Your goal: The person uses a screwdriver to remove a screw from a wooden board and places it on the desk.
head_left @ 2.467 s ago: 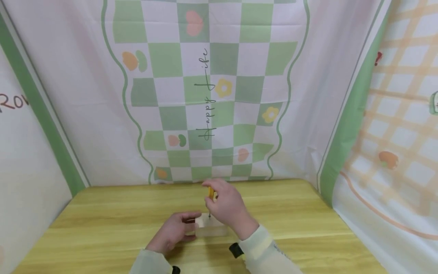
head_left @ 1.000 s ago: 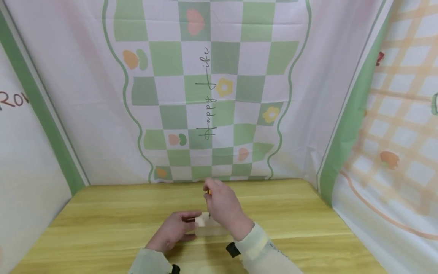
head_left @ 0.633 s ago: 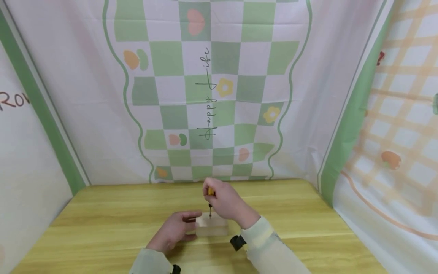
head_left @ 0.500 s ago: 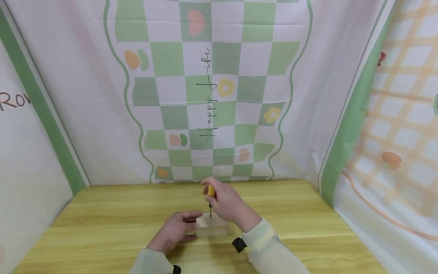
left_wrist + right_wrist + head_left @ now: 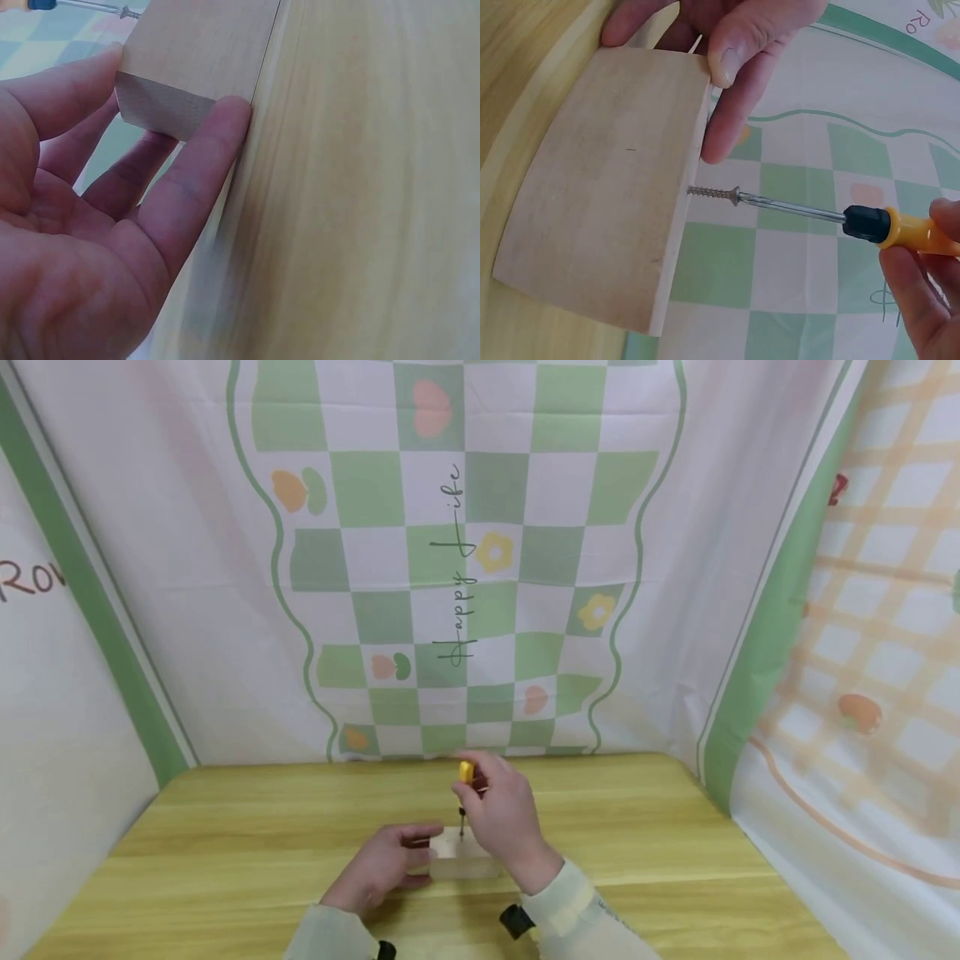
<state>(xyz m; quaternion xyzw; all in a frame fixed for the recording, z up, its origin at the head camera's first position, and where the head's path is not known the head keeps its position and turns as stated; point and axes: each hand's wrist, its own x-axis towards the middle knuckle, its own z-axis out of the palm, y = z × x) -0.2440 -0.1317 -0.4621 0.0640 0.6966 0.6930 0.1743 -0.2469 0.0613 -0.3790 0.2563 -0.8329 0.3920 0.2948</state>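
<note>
A pale wooden block (image 5: 463, 867) lies on the table. My left hand (image 5: 381, 862) grips its left end, with the thumb and fingers at its corners and sides. A partly sunk threaded screw (image 5: 714, 193) stands up from the block's upper face. On its head sits the tip of a screwdriver (image 5: 906, 229), which has a yellow handle, a black collar and a metal shaft and is held upright. My right hand (image 5: 504, 817) pinches the handle between thumb and fingers. In the left wrist view only the screwdriver's lower part (image 5: 82, 7) shows, at the top edge.
The wood-grain table (image 5: 247, 827) spreads to both sides of the hands. Behind it hangs a green-and-white checked cloth (image 5: 487, 602), close to the back edge. Other cloths (image 5: 862, 635) hang at the sides.
My right hand has turned on the screwdriver's handle several times, its fingers curling and loosening. Now its wrist is slightly farther left than half a second ago. Left hand and block stay put.
</note>
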